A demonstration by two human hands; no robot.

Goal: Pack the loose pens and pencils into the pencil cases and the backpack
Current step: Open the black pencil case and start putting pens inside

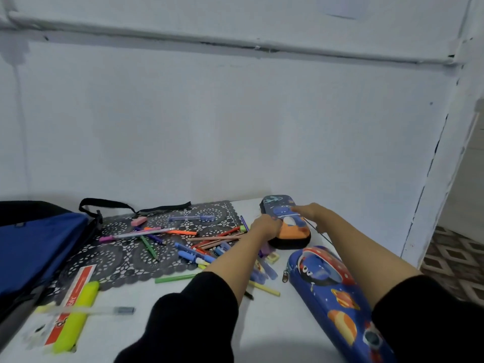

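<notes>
A small space-print pencil case [293, 233] lies at the back right of the white table [264, 326]. My left hand [265, 226] grips its left edge with curled fingers. On top of the case rests my right hand [306, 211], one finger stretched to the left. A larger blue pencil case [337, 297] with planets lies zipped at the front right. Several loose pens and pencils [183, 247] are scattered on a black lace mat [117, 260] and under my left forearm. A blue backpack [34, 244] lies at the left edge.
A yellow highlighter [76, 318], a red and white ruler [77, 286] and a clear pen [104, 310] lie at the front left. A pink eraser [138, 221] sits on the mat. The wall stands right behind the table; patterned floor [455, 258] shows past the table's right edge.
</notes>
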